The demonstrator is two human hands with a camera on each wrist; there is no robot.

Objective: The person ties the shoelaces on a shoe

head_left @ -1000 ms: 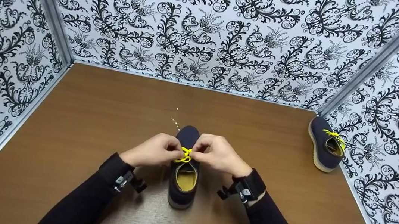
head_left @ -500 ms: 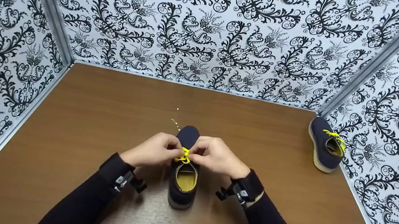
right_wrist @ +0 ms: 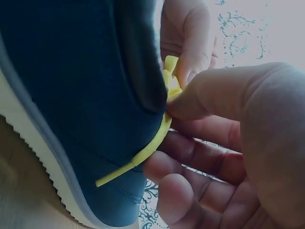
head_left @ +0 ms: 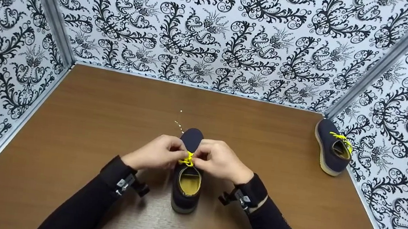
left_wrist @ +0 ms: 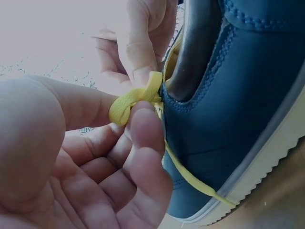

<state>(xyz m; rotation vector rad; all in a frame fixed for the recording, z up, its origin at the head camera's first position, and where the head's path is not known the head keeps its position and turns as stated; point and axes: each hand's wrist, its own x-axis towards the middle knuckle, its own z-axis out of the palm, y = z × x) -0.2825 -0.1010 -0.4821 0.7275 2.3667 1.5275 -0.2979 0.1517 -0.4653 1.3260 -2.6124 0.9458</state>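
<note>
A dark blue shoe (head_left: 184,203) with a yellow insole stands on the wooden table, toe pointing away from me. Its yellow shoelace (head_left: 188,160) is gathered into loops at the front of the opening. From the left, my left hand (head_left: 157,153) pinches a lace loop (left_wrist: 128,102) between thumb and forefinger. Opposite it, my right hand (head_left: 223,161) pinches the lace at the knot (right_wrist: 172,86), thumb tip right against it; its forefinger tip is hidden. A loose lace end (right_wrist: 116,174) hangs down one side of the shoe, and another lace end (left_wrist: 195,182) down the other.
A second dark blue shoe (head_left: 332,154) with yellow laces lies near the right wall. Patterned panels (head_left: 205,34) enclose the table (head_left: 112,108) at the back and both sides. Small bright specks (head_left: 179,125) show beyond the near shoe's toe.
My right hand has shifted slightly left, closer to the knot, and the loops between the hands look more bunched. My left hand has barely moved; both shoes stay in place.
</note>
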